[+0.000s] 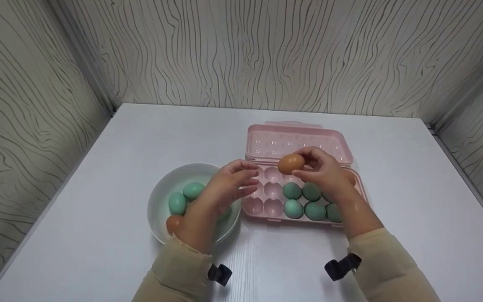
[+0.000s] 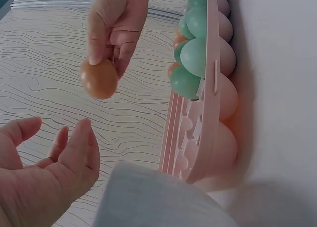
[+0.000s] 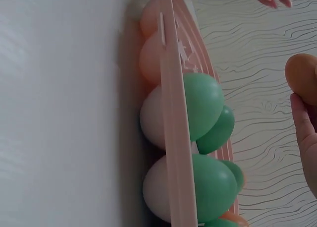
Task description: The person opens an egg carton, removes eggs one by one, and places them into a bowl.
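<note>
A brown egg is pinched between the thumb and fingers of my right hand, held above the pink egg carton. My left hand holds nothing; its fingers are loosely bent beside the carton's left end, with the forearm over the white bowl. In the left wrist view the left hand is apart from the brown egg. Several green eggs sit in the carton's front and middle rows. Brown eggs at the back right are partly hidden by the right hand.
The bowl holds green eggs and a brown egg, partly covered by the left arm. The carton's lid lies open toward the back. Wood-grain panels stand behind and beside the white table.
</note>
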Tool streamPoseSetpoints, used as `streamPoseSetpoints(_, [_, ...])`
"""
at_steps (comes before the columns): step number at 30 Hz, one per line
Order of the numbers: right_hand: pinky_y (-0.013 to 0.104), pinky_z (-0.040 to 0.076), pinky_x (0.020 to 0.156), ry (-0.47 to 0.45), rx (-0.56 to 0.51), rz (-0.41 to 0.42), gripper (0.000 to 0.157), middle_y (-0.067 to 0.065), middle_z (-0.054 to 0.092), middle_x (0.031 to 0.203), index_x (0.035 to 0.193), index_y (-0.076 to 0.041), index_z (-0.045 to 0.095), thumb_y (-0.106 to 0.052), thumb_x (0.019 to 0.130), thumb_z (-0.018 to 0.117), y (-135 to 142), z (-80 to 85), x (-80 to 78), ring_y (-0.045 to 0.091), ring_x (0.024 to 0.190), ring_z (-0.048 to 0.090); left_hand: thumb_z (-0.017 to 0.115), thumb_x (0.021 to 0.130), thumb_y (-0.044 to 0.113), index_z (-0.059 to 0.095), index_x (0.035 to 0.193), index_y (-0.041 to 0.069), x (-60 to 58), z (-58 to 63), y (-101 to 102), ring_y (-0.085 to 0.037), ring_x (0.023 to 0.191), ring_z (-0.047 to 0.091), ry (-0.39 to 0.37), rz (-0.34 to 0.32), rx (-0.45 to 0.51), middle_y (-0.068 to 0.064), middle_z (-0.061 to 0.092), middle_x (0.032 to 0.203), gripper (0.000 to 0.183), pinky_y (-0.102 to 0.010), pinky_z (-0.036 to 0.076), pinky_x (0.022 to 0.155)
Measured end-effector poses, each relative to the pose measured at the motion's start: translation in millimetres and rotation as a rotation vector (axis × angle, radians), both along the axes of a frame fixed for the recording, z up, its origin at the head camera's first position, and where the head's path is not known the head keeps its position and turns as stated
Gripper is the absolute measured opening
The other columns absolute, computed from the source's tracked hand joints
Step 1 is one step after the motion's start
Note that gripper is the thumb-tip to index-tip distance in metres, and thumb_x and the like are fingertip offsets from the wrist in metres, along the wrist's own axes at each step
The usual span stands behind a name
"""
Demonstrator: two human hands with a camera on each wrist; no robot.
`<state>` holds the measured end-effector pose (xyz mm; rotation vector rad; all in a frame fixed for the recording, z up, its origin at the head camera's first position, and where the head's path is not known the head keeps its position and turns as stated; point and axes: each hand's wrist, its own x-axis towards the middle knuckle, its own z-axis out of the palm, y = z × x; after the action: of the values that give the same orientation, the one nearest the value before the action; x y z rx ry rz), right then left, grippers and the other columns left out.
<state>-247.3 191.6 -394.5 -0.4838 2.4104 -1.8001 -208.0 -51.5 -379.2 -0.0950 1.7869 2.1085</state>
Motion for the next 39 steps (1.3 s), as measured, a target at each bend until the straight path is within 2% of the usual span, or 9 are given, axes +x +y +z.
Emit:
streamPoseSetpoints(6, [0.024,0.044,0.092,0.014,-0.104,0.001,0.048,0.009,0.053,0.114,0.115,-0.005,0.052,-0.017,0.075,0.075,-15,2.6,16.6,0.021,0.106,0.052,0.059,0.089,0.015,0.057,0.107,0.011,1.0,0.6,6,-0.026,0.102,0.059,-0.029,-0.018,0.002,-0.008,0.058,0.107,0.019,-0.032,0.051,0.083])
streamPoseSetpoints(11, [0.026,0.045,0.092,0.024,-0.182,0.027,0.046,0.012,0.052,0.114,0.115,-0.001,0.052,-0.010,0.075,0.075,-27,3.8,25.4,0.024,0.106,0.052,0.061,0.087,0.019,0.057,0.109,0.013,3.0,-0.4,10,-0.023,0.099,0.059,0.003,-0.058,0.018,-0.007,0.057,0.110,0.024,-0.033,0.050,0.085])
streamPoseSetpoints(20, [0.029,0.045,0.092,0.003,-0.230,0.051,0.045,0.013,0.051,0.114,0.115,0.000,0.051,-0.006,0.076,0.073,-39,1.4,32.2,0.024,0.107,0.053,0.064,0.086,0.020,0.051,0.115,0.007,4.9,-2.2,13,-0.024,0.101,0.059,0.083,-0.091,0.113,-0.011,0.051,0.116,0.035,-0.035,0.049,0.087])
streamPoseSetpoints(25, [0.030,0.045,0.093,-0.002,-0.265,0.065,0.045,0.014,0.052,0.114,0.116,0.000,0.052,-0.004,0.076,0.072,-45,-0.7,32.9,0.025,0.107,0.053,0.066,0.084,0.023,0.051,0.114,0.007,3.9,-1.6,13,-0.024,0.101,0.059,0.096,-0.099,0.114,-0.012,0.049,0.116,0.038,-0.034,0.049,0.087])
streamPoseSetpoints(32, [0.029,0.045,0.092,0.000,-0.223,0.050,0.046,0.010,0.056,0.115,0.117,-0.005,0.055,-0.013,0.076,0.074,-49,-1.3,32.7,0.022,0.109,0.054,0.068,0.081,0.027,0.051,0.114,0.009,2.3,-1.0,9,-0.024,0.098,0.058,0.067,-0.085,0.072,-0.011,0.050,0.115,0.041,-0.032,0.050,0.086])
streamPoseSetpoints(39, [0.028,0.046,0.091,0.011,-0.162,0.061,0.049,0.006,0.056,0.116,0.119,-0.010,0.056,-0.019,0.075,0.076,-52,4.7,33.3,0.021,0.108,0.054,0.071,0.078,0.030,0.050,0.113,0.011,0.8,0.5,5,-0.023,0.097,0.059,0.066,-0.089,0.046,-0.011,0.052,0.115,0.045,-0.032,0.050,0.085])
